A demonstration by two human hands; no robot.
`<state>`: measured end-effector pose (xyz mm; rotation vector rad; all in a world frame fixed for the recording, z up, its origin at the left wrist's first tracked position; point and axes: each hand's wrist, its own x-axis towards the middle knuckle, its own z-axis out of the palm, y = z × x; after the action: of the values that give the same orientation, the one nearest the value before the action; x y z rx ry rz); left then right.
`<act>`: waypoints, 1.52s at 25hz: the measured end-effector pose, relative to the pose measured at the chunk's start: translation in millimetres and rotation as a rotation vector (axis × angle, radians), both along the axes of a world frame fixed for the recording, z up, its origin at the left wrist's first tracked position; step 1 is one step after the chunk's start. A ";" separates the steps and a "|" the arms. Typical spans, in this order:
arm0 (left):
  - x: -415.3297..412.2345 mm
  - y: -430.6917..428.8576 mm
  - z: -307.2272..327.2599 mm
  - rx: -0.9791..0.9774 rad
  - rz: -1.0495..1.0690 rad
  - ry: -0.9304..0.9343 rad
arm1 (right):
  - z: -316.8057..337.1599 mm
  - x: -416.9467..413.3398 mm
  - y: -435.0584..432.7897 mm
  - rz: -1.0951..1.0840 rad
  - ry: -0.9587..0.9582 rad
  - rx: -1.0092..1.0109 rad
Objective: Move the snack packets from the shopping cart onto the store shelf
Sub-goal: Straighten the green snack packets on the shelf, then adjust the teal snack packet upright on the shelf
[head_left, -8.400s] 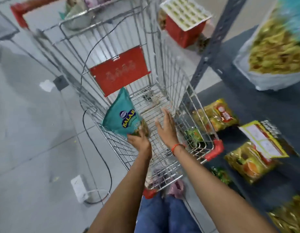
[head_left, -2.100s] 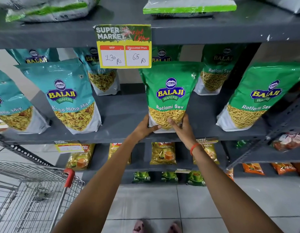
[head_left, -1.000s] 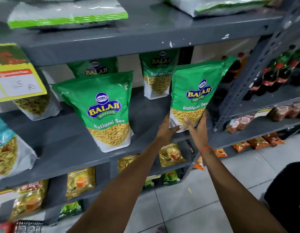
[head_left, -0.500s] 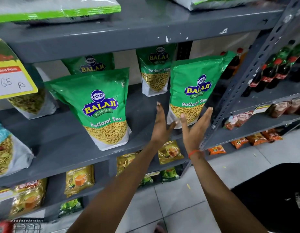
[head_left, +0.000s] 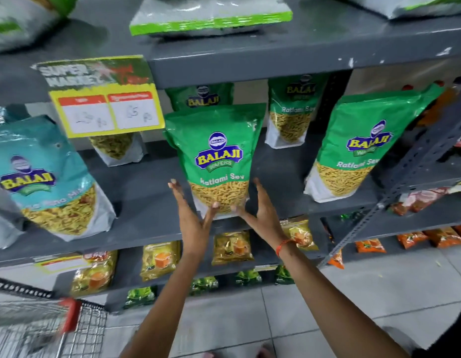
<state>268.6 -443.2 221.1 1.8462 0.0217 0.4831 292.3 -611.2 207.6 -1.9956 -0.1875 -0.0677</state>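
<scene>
Now we have shifted back from the right-hand green packet (head_left: pixel 358 148) to the middle green packet (head_left: pixel 219 161) upright on the shelf (head_left: pixel 147 202), left hand (head_left: pixel 193 218) and right hand (head_left: pixel 263 215) open-fingered, cupping its base, likely straightening it.

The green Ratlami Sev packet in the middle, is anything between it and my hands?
Nothing visible. The green packet stands on the grey shelf, with the left hand and right hand open on either side of its base, thumbs at its lower edge.
</scene>
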 end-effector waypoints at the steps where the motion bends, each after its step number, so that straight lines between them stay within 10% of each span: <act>1: 4.3 12.6 -6.7 -0.009 -0.095 0.122 | -3.5 0.7 2.7 0.021 0.040 0.016; 14: 15.5 33.1 -18.5 0.037 -0.215 0.347 | -0.2 -1.9 13.5 -0.067 0.038 0.044; 18: -2.2 30.9 9.8 0.165 -0.085 0.088 | 29.9 -23.0 46.2 -0.372 -0.299 0.081; 25: -19.0 106.4 59.5 0.319 0.236 -0.252 | 85.8 -32.6 181.7 -0.203 -0.577 0.177; 31: -30.6 227.1 34.7 0.315 0.387 -0.106 | 58.6 -26.3 277.9 -0.041 -0.354 0.169; 38: -30.3 349.3 -16.2 -0.090 0.034 0.270 | 10.0 0.9 343.9 0.213 0.175 0.089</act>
<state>238.3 -93.9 204.9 1.8126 0.2539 0.2488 293.2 -267.3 217.6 -1.8713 -0.2777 0.2309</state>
